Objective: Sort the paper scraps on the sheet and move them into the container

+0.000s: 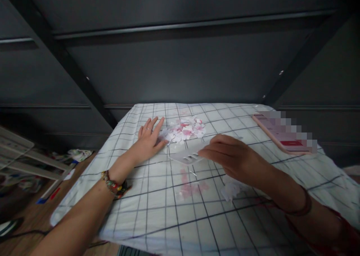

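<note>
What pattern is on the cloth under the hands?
The cloth is white with a grid of thin dark lines, seen in the head view.

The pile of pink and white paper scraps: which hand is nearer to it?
Left. The left hand lies flat touching the scrap pile's edge; the right hand holds a white comb just below it.

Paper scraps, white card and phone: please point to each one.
paper scraps point(185, 130), head view, middle of the pile
white card point(191, 154), head view, its flat face
phone point(274, 134), head view, its screen
</note>
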Tool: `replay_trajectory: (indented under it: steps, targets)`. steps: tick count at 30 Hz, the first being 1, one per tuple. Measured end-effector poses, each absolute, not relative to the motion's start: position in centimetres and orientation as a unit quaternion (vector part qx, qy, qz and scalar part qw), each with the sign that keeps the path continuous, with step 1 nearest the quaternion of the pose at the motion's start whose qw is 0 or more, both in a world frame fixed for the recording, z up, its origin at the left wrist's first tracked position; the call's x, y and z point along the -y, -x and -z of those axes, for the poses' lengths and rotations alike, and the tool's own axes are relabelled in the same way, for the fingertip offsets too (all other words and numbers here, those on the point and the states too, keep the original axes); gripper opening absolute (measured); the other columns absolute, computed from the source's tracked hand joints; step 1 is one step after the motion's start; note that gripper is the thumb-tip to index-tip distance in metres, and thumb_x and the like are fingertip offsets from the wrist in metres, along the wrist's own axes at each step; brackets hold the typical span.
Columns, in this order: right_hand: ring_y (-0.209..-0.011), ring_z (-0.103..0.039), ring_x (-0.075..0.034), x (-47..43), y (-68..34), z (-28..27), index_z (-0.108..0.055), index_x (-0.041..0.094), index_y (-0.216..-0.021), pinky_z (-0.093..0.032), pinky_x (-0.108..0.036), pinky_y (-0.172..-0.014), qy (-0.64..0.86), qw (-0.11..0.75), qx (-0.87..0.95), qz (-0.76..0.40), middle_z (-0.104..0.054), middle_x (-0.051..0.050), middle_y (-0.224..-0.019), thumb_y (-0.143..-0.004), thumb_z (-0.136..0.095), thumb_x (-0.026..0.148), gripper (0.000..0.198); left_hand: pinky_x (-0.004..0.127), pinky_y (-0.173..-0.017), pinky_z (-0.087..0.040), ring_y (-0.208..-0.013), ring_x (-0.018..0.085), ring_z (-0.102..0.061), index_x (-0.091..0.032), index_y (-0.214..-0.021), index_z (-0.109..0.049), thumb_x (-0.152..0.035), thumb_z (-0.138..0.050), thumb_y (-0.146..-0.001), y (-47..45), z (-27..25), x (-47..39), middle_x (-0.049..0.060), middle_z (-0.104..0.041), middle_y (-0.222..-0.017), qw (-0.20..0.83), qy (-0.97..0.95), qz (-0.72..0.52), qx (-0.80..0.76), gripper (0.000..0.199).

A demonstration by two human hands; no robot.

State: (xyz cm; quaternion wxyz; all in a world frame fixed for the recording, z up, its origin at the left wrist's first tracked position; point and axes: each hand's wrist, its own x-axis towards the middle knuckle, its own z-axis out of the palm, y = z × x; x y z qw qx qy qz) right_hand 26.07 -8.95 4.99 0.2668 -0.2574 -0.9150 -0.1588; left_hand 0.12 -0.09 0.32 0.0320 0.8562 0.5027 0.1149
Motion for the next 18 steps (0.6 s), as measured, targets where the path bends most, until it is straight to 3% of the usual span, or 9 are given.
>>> replay_trajectory:
  steps: [7, 11, 18]
  targets:
    - [-0.075, -0.055, -0.015, 8.8, -26.5, -5.1, -0.059, 0.017, -0.094, -0.049, -0.026, -0.067, 0.276, 0.326, 0.89, 0.162, -0.064, -0.004, -0.077, -0.082, -0.036, -0.002, 0.031, 0.054, -0.107, -0.008, -0.138, 0.031, 0.007, -0.024, -0.145, 0.005, -0.062, -0.047, -0.079, 0.9, -1.5, 0.5, 0.012, 0.003, -0.153, 0.115, -0.876, -0.035, -0.467, 0.092]
    - [-0.072, -0.055, -0.014, 8.9, -26.6, -5.2, -0.06, 0.017, -0.085, -0.049, -0.025, -0.065, 0.276, 0.273, 0.914, 0.119, -0.063, -0.003, -0.074, -0.08, -0.032, -0.004, 0.036, 0.052, -0.108, -0.009, -0.136, 0.032, 0.013, -0.02, -0.145, 0.008, -0.067, -0.058, -0.066, 1.3, -2.3, 0.8, 0.013, 0.013, -0.151, 0.159, -0.858, 0.063, -0.484, 0.113]
    - [-0.076, -0.056, -0.013, 9.4, -27.7, -5.9, -0.058, 0.019, -0.095, -0.048, -0.025, -0.065, 0.288, 0.318, 0.893, 0.136, -0.063, -0.003, -0.079, -0.078, -0.038, -0.004, 0.035, 0.05, -0.109, -0.008, -0.136, 0.033, 0.013, -0.011, -0.145, 0.007, -0.075, -0.054, -0.059, 1.0, -2.6, 1.0, 0.015, 0.016, -0.149, 0.152, -0.808, 0.137, -0.553, 0.123]
